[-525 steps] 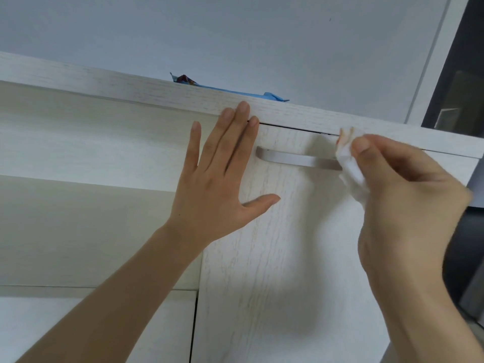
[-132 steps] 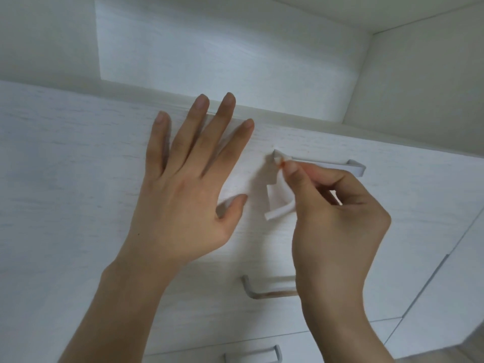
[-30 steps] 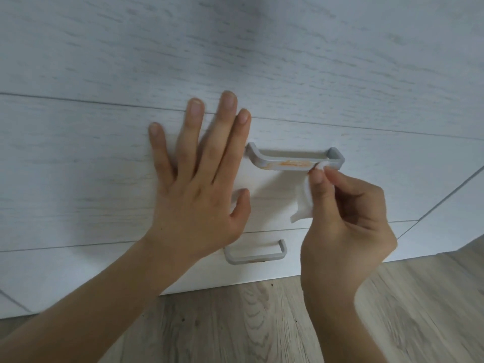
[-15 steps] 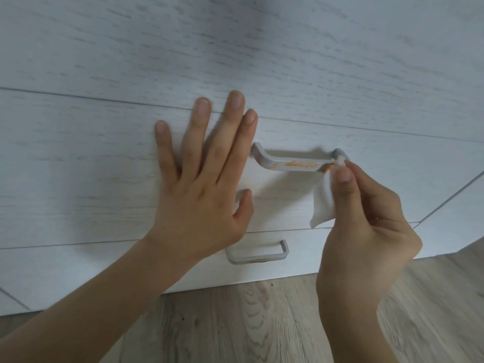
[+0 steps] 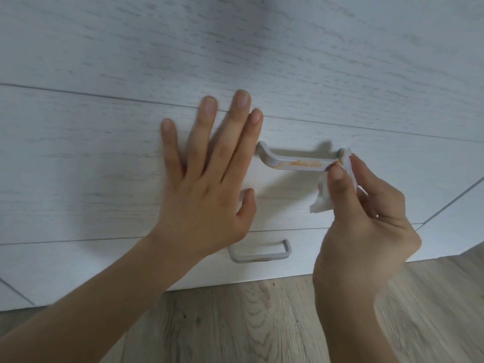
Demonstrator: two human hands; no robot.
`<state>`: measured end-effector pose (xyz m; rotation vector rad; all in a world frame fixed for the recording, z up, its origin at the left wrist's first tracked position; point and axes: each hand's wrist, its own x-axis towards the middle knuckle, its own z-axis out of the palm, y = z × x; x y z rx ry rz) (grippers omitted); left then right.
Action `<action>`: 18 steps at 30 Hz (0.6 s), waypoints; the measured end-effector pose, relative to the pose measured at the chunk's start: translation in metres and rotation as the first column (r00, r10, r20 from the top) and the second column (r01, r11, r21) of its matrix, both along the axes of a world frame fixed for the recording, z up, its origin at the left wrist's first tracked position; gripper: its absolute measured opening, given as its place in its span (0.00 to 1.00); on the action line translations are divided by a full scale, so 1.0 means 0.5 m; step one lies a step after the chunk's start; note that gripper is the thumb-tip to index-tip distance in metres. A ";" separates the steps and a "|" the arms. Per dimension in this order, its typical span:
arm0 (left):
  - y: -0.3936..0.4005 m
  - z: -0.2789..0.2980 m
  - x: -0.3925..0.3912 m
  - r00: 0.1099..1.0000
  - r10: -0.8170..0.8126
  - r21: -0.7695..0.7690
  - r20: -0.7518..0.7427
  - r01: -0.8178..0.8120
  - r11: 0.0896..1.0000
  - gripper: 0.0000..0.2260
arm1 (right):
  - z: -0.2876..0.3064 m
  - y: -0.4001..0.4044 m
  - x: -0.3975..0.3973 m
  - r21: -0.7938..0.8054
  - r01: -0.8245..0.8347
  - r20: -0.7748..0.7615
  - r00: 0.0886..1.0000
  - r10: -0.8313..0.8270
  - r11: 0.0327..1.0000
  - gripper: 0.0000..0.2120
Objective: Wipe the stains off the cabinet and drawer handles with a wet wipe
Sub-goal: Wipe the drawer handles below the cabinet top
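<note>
Two handles (image 5: 298, 162) show; right hand (image 5: 364, 226) pinches one wipe (image 5: 323, 197), left hand (image 5: 207, 184) lies flat.

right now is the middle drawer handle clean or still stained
Still stained: an orange smear runs along the grey metal drawer handle; the white wet wipe touches only its right end.

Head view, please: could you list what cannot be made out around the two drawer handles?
- Upper handle: its right end, behind the wet wipe pinched by the right hand.
- Lower handle: its left end, behind the left hand.
- Lower handle's faint orange mark: too small to judge.
</note>
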<state>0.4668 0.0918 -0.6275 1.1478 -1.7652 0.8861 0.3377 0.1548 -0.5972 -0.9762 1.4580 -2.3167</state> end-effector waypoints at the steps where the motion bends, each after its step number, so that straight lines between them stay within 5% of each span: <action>1: 0.000 0.000 0.000 1.000 -0.002 0.000 0.000 0.002 1.000 0.41 | -0.003 -0.002 0.007 -0.014 0.004 -0.008 1.000 -0.004 1.000 0.09; 4: -0.002 0.000 0.000 1.000 0.004 -0.005 -0.003 -0.004 1.000 0.41 | -0.009 -0.004 0.023 -0.042 0.026 -0.177 0.984 -0.033 0.999 0.10; 10: -0.002 -0.002 0.001 1.000 0.003 0.004 0.004 -0.003 1.000 0.41 | -0.014 -0.005 0.020 -0.051 0.070 -0.271 0.959 -0.081 0.996 0.11; 18: 0.000 -0.001 0.002 1.000 -0.011 0.009 -0.001 0.011 1.000 0.41 | -0.011 -0.001 0.012 -0.047 0.032 -0.243 0.969 -0.043 0.998 0.07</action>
